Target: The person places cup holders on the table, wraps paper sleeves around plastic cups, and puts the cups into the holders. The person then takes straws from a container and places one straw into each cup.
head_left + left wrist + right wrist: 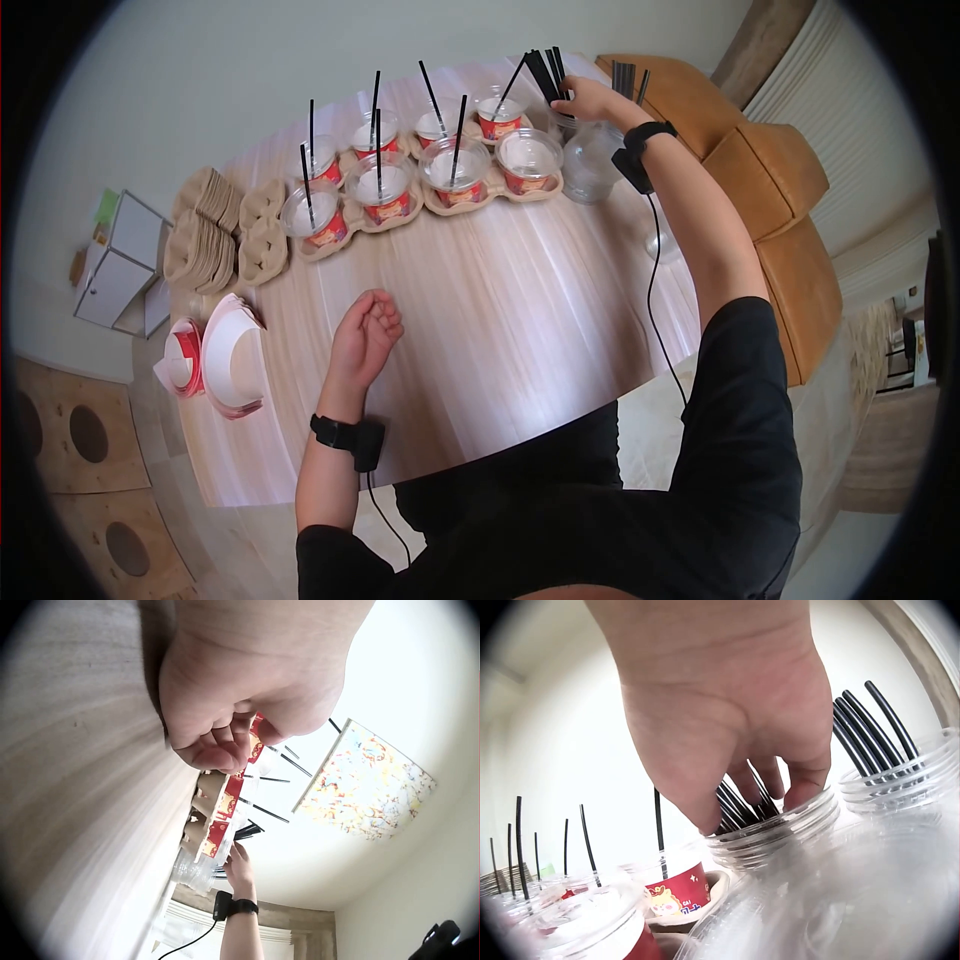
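Note:
My right hand (588,100) is at the far right of the table, its fingers curled round black straws (739,812) that stand in a stack of clear plastic lids or cups (780,832). The fingertips are right at the stack's rim. My left hand (367,335) rests near the table's middle, fingers loosely curled, holding nothing. Several red paper cups (388,207) with clear domed lids stand in cardboard cup carriers (460,208). Most have a black straw upright or leaning in them; the front right cup (528,160) shows none.
Clear plastic lids (590,165) stand by my right wrist, with more straws (870,735) in a second stack. Spare carriers (200,245) and stacked white paper containers (232,355) sit at the left. A brown sofa (775,180) adjoins the table's right side.

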Tool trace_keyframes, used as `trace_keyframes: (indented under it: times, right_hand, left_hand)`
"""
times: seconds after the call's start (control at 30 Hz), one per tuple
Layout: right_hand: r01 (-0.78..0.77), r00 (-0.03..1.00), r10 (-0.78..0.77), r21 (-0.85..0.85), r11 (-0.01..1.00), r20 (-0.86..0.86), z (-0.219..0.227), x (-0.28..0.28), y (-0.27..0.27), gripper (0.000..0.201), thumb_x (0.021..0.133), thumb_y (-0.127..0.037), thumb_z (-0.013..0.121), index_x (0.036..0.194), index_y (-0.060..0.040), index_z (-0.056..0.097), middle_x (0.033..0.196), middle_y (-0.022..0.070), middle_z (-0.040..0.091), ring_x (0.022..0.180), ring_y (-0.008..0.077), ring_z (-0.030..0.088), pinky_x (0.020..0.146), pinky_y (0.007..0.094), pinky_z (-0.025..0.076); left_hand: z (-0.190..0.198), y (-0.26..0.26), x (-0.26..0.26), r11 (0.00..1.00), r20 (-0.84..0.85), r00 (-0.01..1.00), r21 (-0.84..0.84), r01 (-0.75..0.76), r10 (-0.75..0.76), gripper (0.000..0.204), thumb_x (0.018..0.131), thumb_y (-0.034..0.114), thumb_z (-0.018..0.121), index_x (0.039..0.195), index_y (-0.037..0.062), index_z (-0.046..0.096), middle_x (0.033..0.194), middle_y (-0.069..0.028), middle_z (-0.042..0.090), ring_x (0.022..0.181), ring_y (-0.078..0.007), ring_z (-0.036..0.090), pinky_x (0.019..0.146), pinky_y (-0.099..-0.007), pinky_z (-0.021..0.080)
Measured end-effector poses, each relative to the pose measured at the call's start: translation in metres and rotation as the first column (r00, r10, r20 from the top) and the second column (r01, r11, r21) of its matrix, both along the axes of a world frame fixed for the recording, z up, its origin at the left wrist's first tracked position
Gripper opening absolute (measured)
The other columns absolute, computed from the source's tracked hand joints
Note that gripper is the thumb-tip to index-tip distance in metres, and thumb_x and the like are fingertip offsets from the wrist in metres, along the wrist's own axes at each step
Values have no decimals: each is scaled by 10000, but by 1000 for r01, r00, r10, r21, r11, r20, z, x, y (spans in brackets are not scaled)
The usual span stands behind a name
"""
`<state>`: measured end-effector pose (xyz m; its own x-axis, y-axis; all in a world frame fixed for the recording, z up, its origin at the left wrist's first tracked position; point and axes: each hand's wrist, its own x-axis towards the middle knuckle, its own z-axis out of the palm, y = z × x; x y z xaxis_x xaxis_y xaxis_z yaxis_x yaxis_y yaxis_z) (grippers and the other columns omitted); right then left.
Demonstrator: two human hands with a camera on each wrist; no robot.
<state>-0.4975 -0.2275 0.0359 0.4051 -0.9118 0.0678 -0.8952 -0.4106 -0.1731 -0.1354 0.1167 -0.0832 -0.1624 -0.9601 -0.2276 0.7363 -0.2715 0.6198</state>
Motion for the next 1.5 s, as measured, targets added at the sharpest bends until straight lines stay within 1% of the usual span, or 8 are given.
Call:
trace_keyframes:
  times: [0.4,0.53,0.6,0.63,0.73,1.07,1.27,1.5]
  right_hand:
    - [150,914,54,-457,877,403,22,-15,11,230,835,-188,640,955,7,661,895,167,696,827,285,682,766,363,524]
    - [136,632,171,-325,936,756,42,3,37,326,850,-52,638,1140,25,510,933,119,659,849,180,669,697,287,546]
    - [-119,453,201,-164,979,869,41,17,68,377,864,-1,609,1199,48,444,995,140,637,865,195,663,721,280,560]
    - [-134,446,221,-179,975,867,33,23,73,194,867,8,586,1043,54,520,905,133,647,861,196,674,707,278,575]
    - [-134,601,104,-28,991,792,24,34,93,174,924,-112,556,1019,31,531,876,95,642,815,157,669,691,288,570]
    - [-133,742,65,52,990,667,-12,41,83,247,871,-217,647,815,16,587,680,81,635,688,140,646,611,287,508]
    - [-132,943,155,-95,987,296,-22,43,79,329,803,-283,711,709,17,615,586,82,573,546,150,516,534,333,420]
    - [-17,906,72,-134,991,418,-4,36,100,444,792,-327,730,1039,30,635,729,65,619,620,141,566,560,298,442]
  left_hand:
    - [-2,-1,0,1000,18,1000,-8,2,-2,213,985,233,432,954,66,561,807,-18,579,748,-129,529,677,-258,426]
    - [1,1,-1,1000,16,1000,14,-25,25,211,984,224,430,957,59,560,814,-18,576,744,-124,512,670,-253,418]
    - [-4,0,3,1000,2,1000,-11,2,-2,214,985,232,435,960,64,564,829,-18,581,765,-128,534,692,-261,430]
    - [-6,0,5,999,-6,999,-38,33,-33,216,986,241,440,964,69,569,845,-19,585,787,-131,555,714,-268,443]
    - [-2,0,4,1000,39,999,-17,23,-23,209,985,233,441,963,69,568,846,-19,584,791,-132,555,719,-264,442]
    - [-1,-2,2,1000,64,998,-1,-17,17,201,982,204,440,946,54,568,834,-21,584,759,-131,556,697,-254,442]
    - [-2,0,2,1000,58,998,-12,-19,19,166,969,193,461,932,67,562,825,-10,560,770,-118,533,708,-255,439]
    - [-5,-2,1,1000,62,998,-26,18,-16,151,948,196,484,920,69,562,815,-17,538,765,-122,518,699,-263,431]
